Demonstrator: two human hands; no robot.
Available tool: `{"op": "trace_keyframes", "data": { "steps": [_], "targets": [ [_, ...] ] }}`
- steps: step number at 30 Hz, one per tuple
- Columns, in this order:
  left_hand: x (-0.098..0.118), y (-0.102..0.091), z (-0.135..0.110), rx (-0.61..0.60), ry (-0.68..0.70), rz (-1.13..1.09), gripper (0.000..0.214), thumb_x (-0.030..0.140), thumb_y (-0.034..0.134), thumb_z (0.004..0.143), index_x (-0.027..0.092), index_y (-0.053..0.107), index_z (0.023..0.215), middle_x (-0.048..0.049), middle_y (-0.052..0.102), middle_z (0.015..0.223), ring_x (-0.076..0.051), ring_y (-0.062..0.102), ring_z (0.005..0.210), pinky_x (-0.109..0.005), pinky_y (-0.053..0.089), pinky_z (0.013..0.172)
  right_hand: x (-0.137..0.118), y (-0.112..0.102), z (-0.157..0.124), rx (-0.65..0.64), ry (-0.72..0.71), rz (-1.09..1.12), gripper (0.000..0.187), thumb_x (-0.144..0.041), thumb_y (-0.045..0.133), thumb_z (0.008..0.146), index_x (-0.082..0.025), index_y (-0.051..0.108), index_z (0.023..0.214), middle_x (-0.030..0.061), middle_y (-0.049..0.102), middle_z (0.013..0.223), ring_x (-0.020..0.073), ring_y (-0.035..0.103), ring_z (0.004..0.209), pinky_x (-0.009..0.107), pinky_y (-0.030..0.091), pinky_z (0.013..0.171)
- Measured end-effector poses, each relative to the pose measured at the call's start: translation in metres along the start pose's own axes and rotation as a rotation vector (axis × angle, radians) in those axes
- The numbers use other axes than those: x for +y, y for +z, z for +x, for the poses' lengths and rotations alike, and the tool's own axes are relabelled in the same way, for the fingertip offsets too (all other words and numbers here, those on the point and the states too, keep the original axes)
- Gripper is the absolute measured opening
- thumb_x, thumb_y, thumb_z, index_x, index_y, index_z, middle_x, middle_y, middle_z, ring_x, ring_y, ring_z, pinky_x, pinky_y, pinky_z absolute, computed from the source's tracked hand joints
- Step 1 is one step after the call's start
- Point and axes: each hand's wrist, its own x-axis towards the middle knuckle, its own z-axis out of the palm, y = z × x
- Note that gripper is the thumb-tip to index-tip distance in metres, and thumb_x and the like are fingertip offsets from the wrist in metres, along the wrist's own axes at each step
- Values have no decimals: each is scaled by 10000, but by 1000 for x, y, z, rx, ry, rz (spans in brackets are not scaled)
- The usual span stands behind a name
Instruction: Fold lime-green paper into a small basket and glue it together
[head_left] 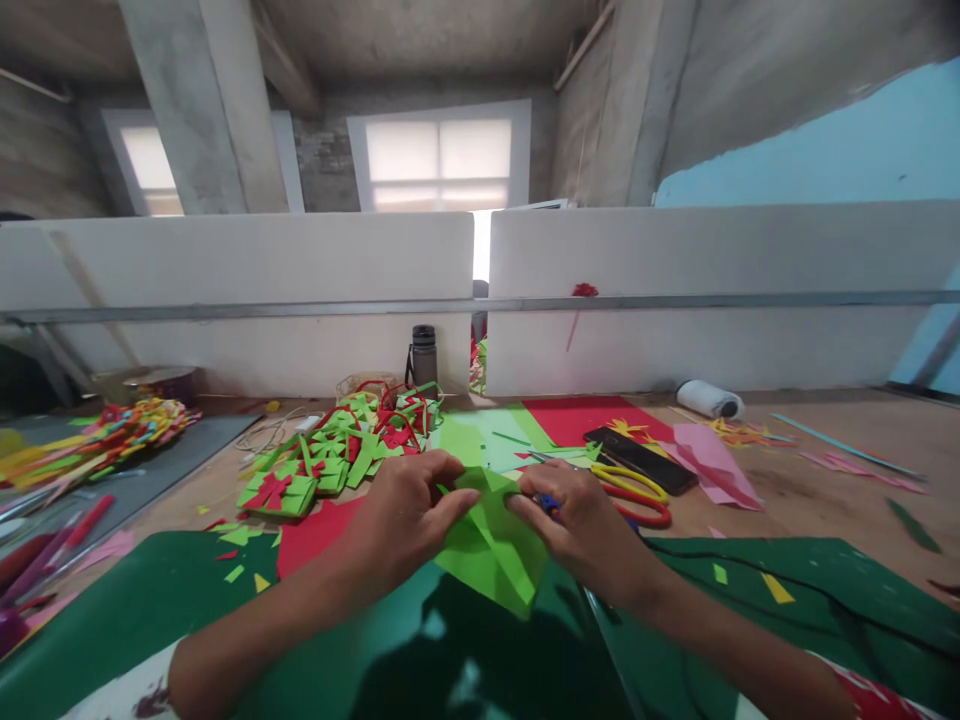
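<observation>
My left hand [409, 510] and right hand [581, 525] both pinch the folded light-green paper [491, 545], which I see held between them over the dark green sheet [150, 610] at 6 o'clock. The scissors [634, 490] lie just beside my right hand at 2 o'clock. A pile of green and red cuttings [337, 445] sits on the tabletop [825, 490] at 11 o'clock, with a bottle [424, 357] at 12.

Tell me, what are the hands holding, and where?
A folded light-green paper: the left hand pinches its upper left edge, the right hand its upper right edge.
</observation>
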Motion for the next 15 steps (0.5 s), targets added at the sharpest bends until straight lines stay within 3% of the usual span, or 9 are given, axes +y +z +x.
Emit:
{"op": "trace_keyframes", "data": {
  "steps": [4,10,15],
  "targets": [
    [-5,6,3,-69,-71,-188,143,272,580,747,140,634,759,7,568,614,-95,439,523,-201,324,467,0,1,-3,1,-62,-48,249,-218,488,836,-192,436,595,-33,502,583,137,464,613,321,345,732],
    [-8,17,1,-94,-26,-283,67,181,563,722,140,579,671,43,465,564,-80,397,532,-191,291,479,0,-1,-8,-46,-104,-54,169,-184,501,838,-186,546,676,-29,567,636,125,499,614,392,332,869],
    [-6,22,1,-192,-134,-481,145,170,572,677,126,603,813,34,514,607,-81,421,531,-189,307,482,-4,-2,-10,-36,-66,-11,133,-229,526,836,-197,591,725,-21,608,681,137,535,654,450,285,938]
  ]
}}
